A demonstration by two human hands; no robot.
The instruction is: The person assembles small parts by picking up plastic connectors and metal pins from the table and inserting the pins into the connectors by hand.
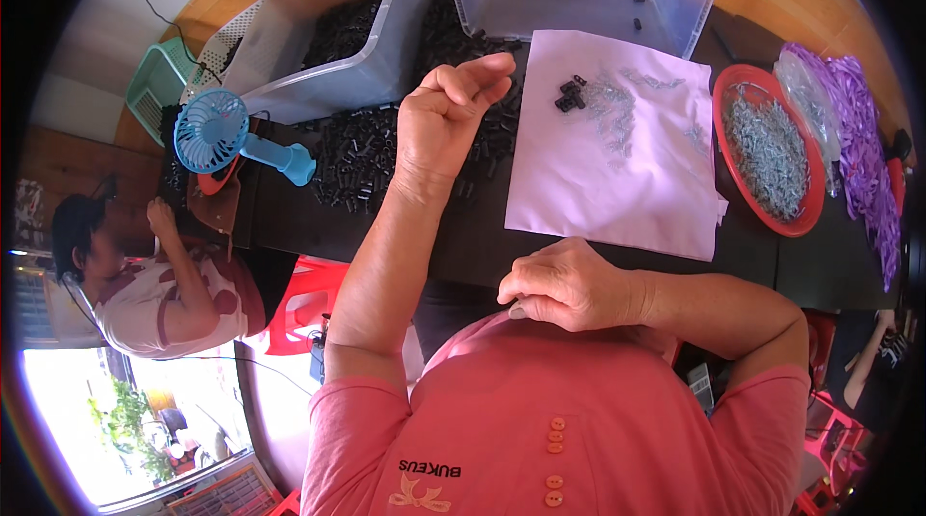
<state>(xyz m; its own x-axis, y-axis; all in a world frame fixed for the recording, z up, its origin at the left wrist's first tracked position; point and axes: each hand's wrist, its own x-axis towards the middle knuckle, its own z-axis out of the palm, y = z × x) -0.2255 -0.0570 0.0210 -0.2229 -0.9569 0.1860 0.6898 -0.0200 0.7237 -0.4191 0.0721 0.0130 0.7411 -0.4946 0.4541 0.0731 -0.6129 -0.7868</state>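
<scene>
My left hand (442,122) is raised over a heap of small black tube-shaped parts (362,159). Its fingers are curled together, and whatever may be between them is too small or hidden to make out. Close to my chest, my right hand (571,286) is closed with thumb and fingers pressed together; I cannot make out what they hold. A pink cloth (617,198) lies on the table just beyond my right hand. On it are a small cluster of black parts (571,95) and scattered thin silvery metal pieces (612,116).
A red oval tray (721,145) of silvery metal pieces stands right, beside a purple bundle (861,130). Clear plastic bins (386,43) are at the back. A blue handheld fan (217,135) and green basket (159,82) are left. Another person (164,294) sits at left.
</scene>
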